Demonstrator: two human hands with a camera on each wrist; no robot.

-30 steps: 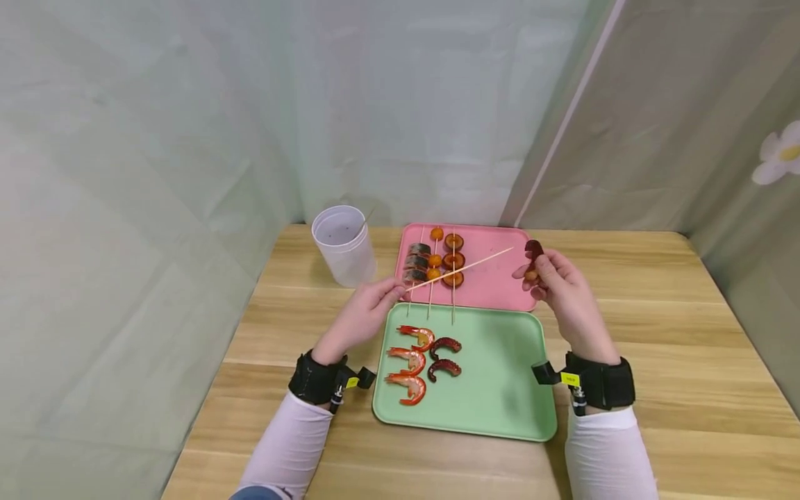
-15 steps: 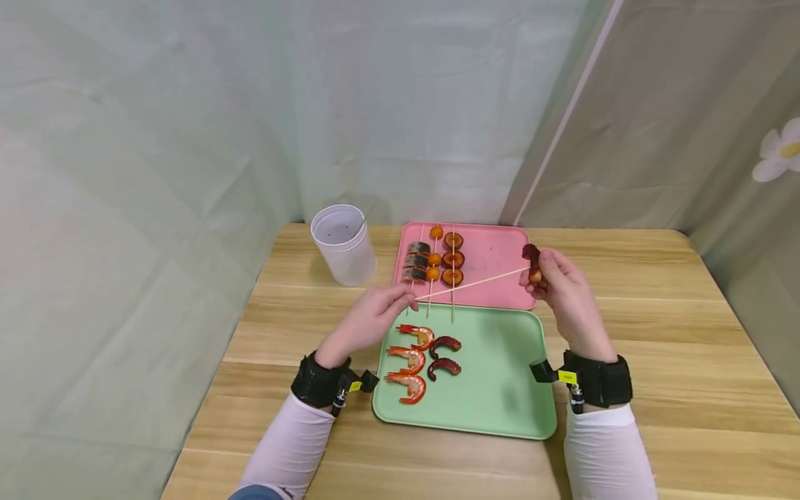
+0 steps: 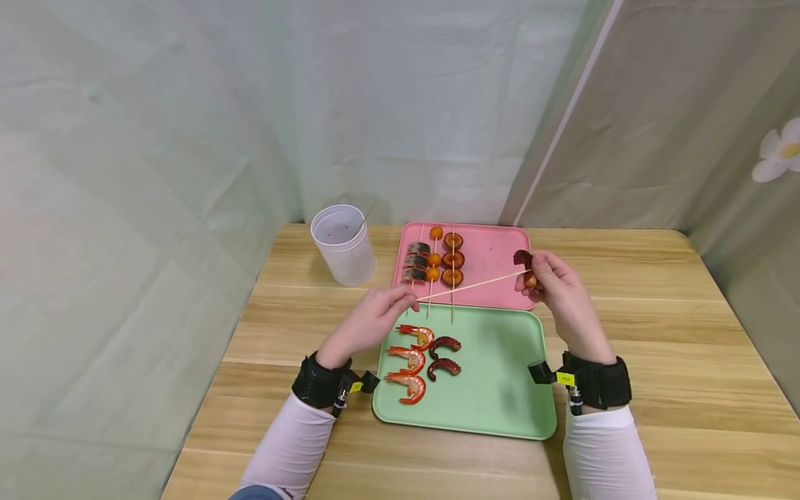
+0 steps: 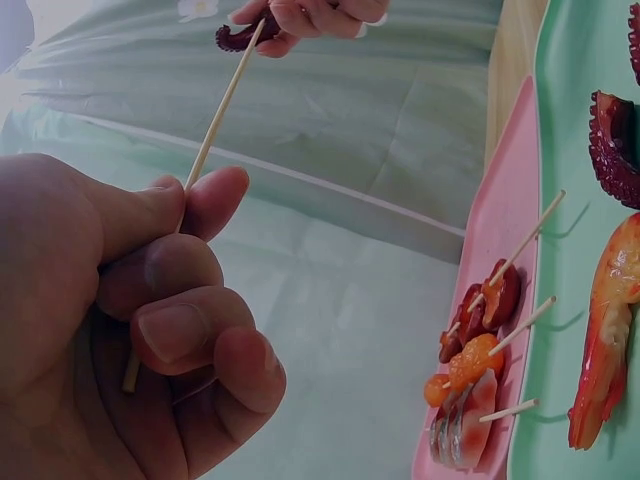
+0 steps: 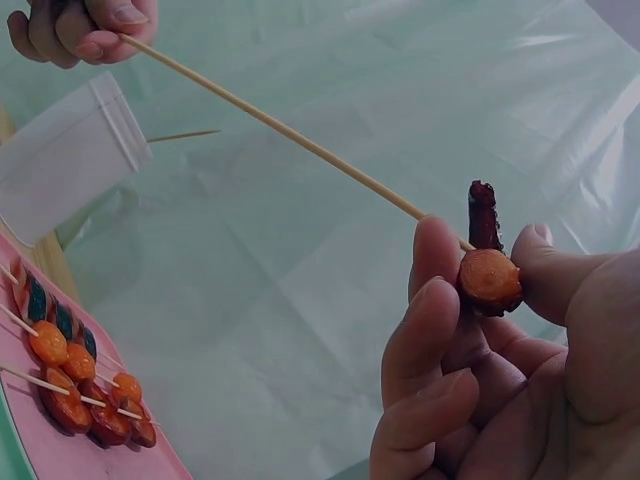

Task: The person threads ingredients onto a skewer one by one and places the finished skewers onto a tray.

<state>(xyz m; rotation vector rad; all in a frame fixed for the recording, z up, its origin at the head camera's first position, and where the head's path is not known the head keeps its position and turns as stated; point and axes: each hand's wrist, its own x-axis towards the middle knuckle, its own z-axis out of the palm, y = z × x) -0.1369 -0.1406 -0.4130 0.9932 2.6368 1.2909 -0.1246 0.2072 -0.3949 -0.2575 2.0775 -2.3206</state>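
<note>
My left hand (image 3: 371, 316) pinches a thin bamboo skewer (image 3: 475, 284) near its lower end, between thumb and forefinger in the left wrist view. The skewer slants up to the right, over the edge of the pink tray. At its far end my right hand (image 3: 565, 292) pinches a dark red octopus tentacle (image 5: 488, 270) between thumb and fingers. In the right wrist view the skewer's tip meets the tentacle beside its orange cut end. Below, on the green tray (image 3: 500, 389), lie two more tentacles (image 3: 445, 369) and several shrimp (image 3: 407, 360).
On the pink tray (image 3: 494, 239) lie three loaded skewers, with fish pieces (image 3: 415, 260), orange balls (image 3: 434, 260) and round brown slices (image 3: 453, 259). A white tub (image 3: 346, 250) with a skewer inside stands to the left. Curtains hang behind the wooden table (image 3: 650, 333).
My left hand has swung the skewer down and to the right, so its tip now reaches the tentacle. My right hand has turned the tentacle, its curled end now pointing left.
</note>
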